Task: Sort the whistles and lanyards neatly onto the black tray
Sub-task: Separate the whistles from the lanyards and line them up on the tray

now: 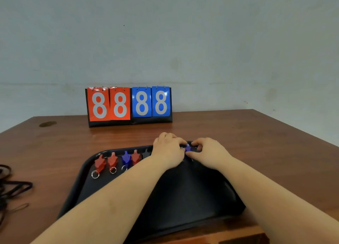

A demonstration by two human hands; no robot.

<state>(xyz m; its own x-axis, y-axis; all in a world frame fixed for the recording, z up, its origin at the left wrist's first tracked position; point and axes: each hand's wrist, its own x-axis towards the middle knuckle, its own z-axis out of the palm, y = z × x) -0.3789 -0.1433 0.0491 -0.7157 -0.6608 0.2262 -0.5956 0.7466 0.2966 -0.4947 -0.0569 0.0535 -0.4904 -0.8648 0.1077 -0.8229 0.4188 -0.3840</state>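
A black tray [192,194] lies on the table in front of me. Along its far edge stands a row of whistles with key rings: a red whistle [100,163], a second red whistle [112,160], a blue whistle [126,159], a third red whistle [135,156] and a black whistle [146,153] partly hidden by my left wrist. My left hand [167,148] and my right hand [207,150] meet at the tray's far right, fingers pinched on another blue whistle [188,148]. Black lanyards [11,186] lie tangled on the table at the far left.
A flip scoreboard [129,106] showing 88 in red and 88 in blue stands at the table's back edge against the wall. The wooden table [256,142] has a dark stain [47,124] at the far left. Its near edge runs just below the tray.
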